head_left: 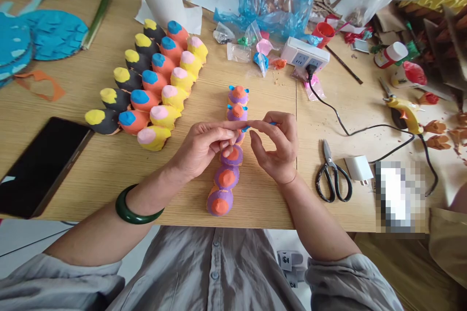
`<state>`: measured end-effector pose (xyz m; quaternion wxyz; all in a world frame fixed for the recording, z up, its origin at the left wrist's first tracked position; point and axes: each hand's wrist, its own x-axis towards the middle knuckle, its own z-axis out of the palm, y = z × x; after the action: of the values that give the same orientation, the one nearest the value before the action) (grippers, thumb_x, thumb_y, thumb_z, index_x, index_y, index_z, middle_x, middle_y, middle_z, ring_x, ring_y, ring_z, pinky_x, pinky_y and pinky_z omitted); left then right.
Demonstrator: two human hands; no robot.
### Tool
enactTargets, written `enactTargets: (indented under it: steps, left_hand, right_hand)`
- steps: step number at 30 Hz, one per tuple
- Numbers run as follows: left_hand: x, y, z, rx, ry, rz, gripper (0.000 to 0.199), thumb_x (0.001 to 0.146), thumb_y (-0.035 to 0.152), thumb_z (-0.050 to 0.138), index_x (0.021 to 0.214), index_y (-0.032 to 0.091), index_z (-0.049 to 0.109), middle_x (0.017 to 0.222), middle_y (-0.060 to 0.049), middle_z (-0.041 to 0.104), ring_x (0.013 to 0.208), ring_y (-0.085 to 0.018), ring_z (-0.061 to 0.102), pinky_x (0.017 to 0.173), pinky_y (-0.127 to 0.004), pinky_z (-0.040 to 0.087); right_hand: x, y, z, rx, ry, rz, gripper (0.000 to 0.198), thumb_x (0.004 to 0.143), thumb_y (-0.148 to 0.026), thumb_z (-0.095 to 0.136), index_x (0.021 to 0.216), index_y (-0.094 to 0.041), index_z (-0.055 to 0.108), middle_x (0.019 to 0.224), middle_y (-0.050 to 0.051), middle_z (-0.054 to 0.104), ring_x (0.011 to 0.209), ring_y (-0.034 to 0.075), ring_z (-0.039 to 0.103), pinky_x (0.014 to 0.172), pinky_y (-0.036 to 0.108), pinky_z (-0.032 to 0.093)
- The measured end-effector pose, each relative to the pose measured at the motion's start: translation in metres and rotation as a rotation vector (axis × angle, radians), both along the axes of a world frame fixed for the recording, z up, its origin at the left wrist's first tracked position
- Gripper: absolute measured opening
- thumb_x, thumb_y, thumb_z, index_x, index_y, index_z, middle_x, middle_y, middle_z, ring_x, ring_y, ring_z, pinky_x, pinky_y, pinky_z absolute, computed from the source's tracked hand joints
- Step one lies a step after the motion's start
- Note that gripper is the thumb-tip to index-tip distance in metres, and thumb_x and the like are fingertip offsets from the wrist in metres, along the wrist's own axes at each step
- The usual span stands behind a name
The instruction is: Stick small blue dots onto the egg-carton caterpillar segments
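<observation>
A row of purple egg-carton cups with orange clay tops lies in front of me. The two far cups carry small blue clay bits at their sides. Over the row's middle, my left hand is closed, its thumb against the fingers; whatever it pinches is hidden. My right hand is curled, its index fingertip meeting the left index fingertip and its thumb apart. A bit of blue clay shows among its fingers. Another blue bit shows just below the meeting fingertips; whether it sits on a cup, I cannot tell.
Black, orange and yellow egg-carton rows stand left, near a phone. Scissors, a white charger and a yellow glue gun lie right. A power strip and blue plastic bag are behind. Another person sits right.
</observation>
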<state>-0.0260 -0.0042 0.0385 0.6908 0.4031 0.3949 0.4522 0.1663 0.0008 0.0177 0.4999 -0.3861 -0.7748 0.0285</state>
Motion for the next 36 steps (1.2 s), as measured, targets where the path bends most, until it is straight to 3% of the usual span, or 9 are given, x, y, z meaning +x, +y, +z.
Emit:
enactTargets:
  steps: [8,16,19,22,24,27,36]
  left_hand:
    - [-0.001,-0.001,-0.002,-0.03,-0.057,-0.013,0.022,0.08,0.025,0.072,0.094,0.024,0.089,0.068,-0.004,0.061,0.059,-0.014,0.045,0.053,-0.031,0.04]
    - [0.0,-0.001,0.0,-0.04,-0.016,0.009,0.027,0.08,0.024,0.071,0.101,0.022,0.089,0.07,-0.003,0.065,0.057,-0.011,0.047,0.052,-0.029,0.041]
    - [0.001,-0.003,0.001,0.04,0.05,0.08,0.027,0.083,0.028,0.076,0.107,0.025,0.087,0.077,-0.003,0.071,0.058,-0.012,0.052,0.054,-0.03,0.046]
    - [0.004,-0.006,0.005,0.158,0.165,0.141,0.024,0.083,0.036,0.086,0.105,0.028,0.086,0.091,-0.004,0.078,0.073,-0.018,0.068,0.068,-0.036,0.059]
    - [0.006,-0.008,0.008,0.219,0.244,0.172,0.021,0.081,0.039,0.089,0.1,0.028,0.086,0.099,-0.005,0.08,0.085,-0.022,0.074,0.078,-0.038,0.063]
    - [0.009,-0.011,0.009,0.269,0.306,0.216,0.021,0.081,0.042,0.091,0.095,0.027,0.086,0.1,-0.006,0.081,0.088,-0.022,0.077,0.084,-0.039,0.066]
    - [0.006,-0.01,0.01,0.024,0.159,0.153,0.027,0.083,0.04,0.09,0.104,0.023,0.087,0.102,-0.007,0.086,0.089,-0.025,0.082,0.085,-0.039,0.069]
  right_hand:
    - [0.0,0.001,0.002,0.067,0.008,0.009,0.022,0.097,-0.013,0.069,0.113,-0.028,0.071,0.098,0.004,0.063,0.087,0.02,0.064,0.076,0.039,0.055]
    - [-0.004,-0.002,0.004,-0.033,0.054,0.064,0.012,0.099,-0.016,0.068,0.105,-0.025,0.071,0.097,0.004,0.064,0.09,0.019,0.066,0.078,0.038,0.055]
    - [-0.005,-0.003,0.005,-0.163,0.2,0.086,0.007,0.099,-0.019,0.069,0.102,-0.024,0.073,0.096,0.003,0.064,0.09,0.017,0.066,0.075,0.034,0.055]
    - [-0.005,-0.002,0.005,-0.306,0.296,0.075,0.004,0.099,-0.021,0.071,0.099,-0.024,0.075,0.095,0.003,0.066,0.091,0.017,0.065,0.071,0.031,0.055]
    - [-0.006,-0.003,0.006,-0.352,0.302,0.084,0.004,0.098,-0.021,0.072,0.098,-0.024,0.075,0.095,0.003,0.068,0.092,0.016,0.065,0.072,0.031,0.055]
    - [-0.006,-0.004,0.007,-0.352,0.276,0.109,0.005,0.098,-0.021,0.072,0.099,-0.024,0.076,0.096,0.003,0.07,0.092,0.017,0.065,0.072,0.031,0.056]
    - [-0.006,-0.006,0.008,-0.304,0.23,0.051,0.007,0.101,-0.023,0.068,0.1,-0.024,0.075,0.095,0.003,0.07,0.09,0.018,0.065,0.072,0.034,0.057]
